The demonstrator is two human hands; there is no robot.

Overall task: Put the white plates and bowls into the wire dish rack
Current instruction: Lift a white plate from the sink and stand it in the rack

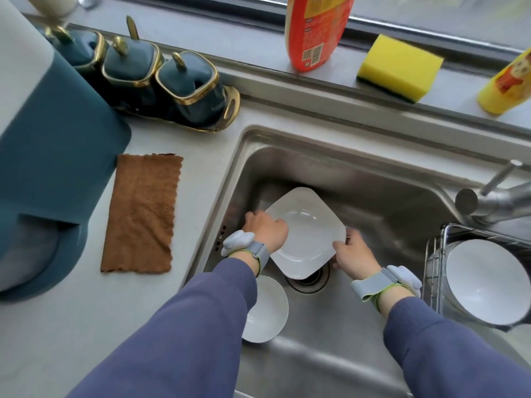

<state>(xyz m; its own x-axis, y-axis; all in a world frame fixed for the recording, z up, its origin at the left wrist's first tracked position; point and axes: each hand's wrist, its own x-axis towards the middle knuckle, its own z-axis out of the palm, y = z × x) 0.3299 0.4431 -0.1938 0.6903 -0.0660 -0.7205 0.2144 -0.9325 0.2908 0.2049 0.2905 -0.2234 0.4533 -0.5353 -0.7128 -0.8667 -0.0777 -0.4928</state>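
Observation:
A white square plate point(306, 234) is tilted inside the steel sink point(373, 179), above the drain. My left hand point(265, 231) grips its left edge and my right hand point(355, 251) grips its right corner. A white round bowl point(265, 308) lies on the sink floor at the near left, partly hidden by my left sleeve. The wire dish rack point(434, 254) stands at the sink's right side and holds a white bowl point(485, 282) on its side.
A brown cloth point(140, 214) lies on the counter left of the sink. Behind it stand dark blue jars point(172, 81) on a gold tray and a blue-white container point(43, 139). A yellow sponge point(399, 67), an orange bottle point(314, 30), a yellow bottle point(508, 84) line the sill. Faucet point(494, 199) at right.

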